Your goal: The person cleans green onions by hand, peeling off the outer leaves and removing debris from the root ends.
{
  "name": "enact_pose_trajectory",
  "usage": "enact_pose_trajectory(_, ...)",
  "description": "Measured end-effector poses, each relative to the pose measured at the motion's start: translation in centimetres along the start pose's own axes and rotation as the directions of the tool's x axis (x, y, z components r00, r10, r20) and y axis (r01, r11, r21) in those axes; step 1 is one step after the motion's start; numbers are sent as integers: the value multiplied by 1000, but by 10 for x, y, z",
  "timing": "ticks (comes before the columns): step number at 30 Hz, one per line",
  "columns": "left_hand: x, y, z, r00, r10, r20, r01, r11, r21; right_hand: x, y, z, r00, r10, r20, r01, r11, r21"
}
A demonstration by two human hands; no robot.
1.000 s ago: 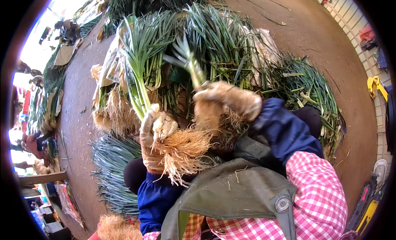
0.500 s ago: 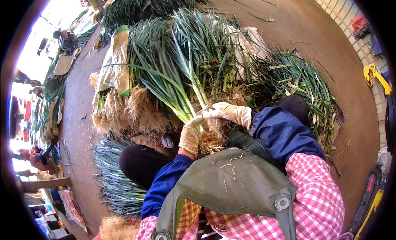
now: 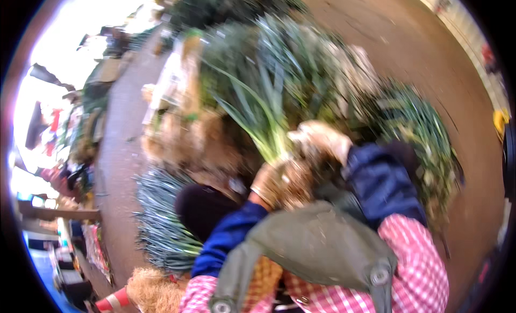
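Observation:
My left hand [image 3: 265,186], in a pale work glove, is closed round the lower stalks of a few green onions [image 3: 275,143]. Their leaves point up and away, and tan stringy roots [image 3: 295,181] hang beside the glove. Just right of the stalks is my gloved right hand [image 3: 324,140], its fingers bunched together; motion blur hides what, if anything, they pinch. Beyond both hands lies a large heap of green onions [image 3: 236,65], with matted roots [image 3: 180,138] facing me.
More green onions lie at my right [image 3: 416,135] and by my left knee [image 3: 161,221]. A dark pile [image 3: 231,9] stands farther back. Brown floor [image 3: 371,28] runs along the right. An olive apron [image 3: 317,240] covers my lap. Root clumps [image 3: 156,291] sit at the lower left.
The view has shifted and blurred, so the scene sits farther right. The stalks, spread in two groups before, now stand closer together in my left hand. My right hand has drawn slightly away from them.

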State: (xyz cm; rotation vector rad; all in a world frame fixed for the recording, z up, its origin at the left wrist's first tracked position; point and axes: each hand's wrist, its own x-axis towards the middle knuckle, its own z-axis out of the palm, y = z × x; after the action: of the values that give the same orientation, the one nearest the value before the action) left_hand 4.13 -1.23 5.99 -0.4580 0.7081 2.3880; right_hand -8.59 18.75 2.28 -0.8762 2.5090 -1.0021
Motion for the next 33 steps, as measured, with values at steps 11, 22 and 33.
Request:
enact_pose_trajectory(11,-4,-2,2,973,147,-180,-146,989,17,26,-18,69,864,464,-196,-284,771,570)
enact_pose_trajectory(22,-5,3,-14,983,181,-36,-180,983,25,14,-26,-14,623,29,-782,-375,888,-266)
enact_pose_trajectory(33,-8,-4,-19,998,63,9,-63,998,13,27,-78,26,920,390,-21,-239,604,760)
